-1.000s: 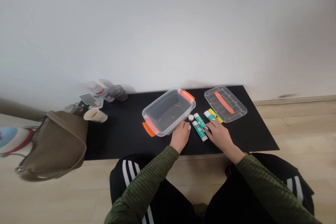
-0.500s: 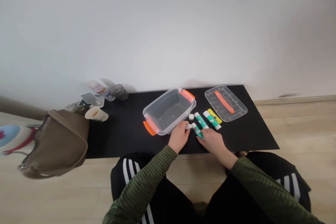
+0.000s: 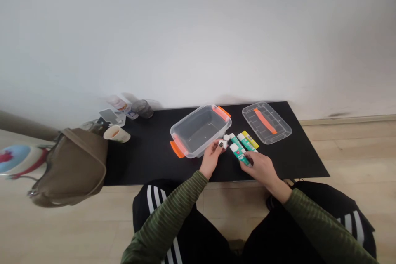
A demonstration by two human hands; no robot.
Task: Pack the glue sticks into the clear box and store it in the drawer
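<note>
Here, a small white piece sits in the left hand and a green glue stick in the right hand

The left fingers pinch the white piece just beside the near right edge of a clear box. A dark patch shows on the piece, too small to make out. A round white cap is just past it on the far side.

The right fingers grasp the green glue stick at its near right end, its white end pointing far left toward the other hand. Whether it is raised off the black surface, I cannot tell.

Beyond it to the right lie a second glue stick, a third glue stick and a yellow stick, side by side and slanting the same way. Farther right, a clear lid with an orange handle lies flat. The box stands uncovered, with an orange latch at its near left end and another at its far right.

On the left are a paper cup with an orange-brown drink, a dark glass, a bottle by the wall and a brown bag at the near left corner.
</note>
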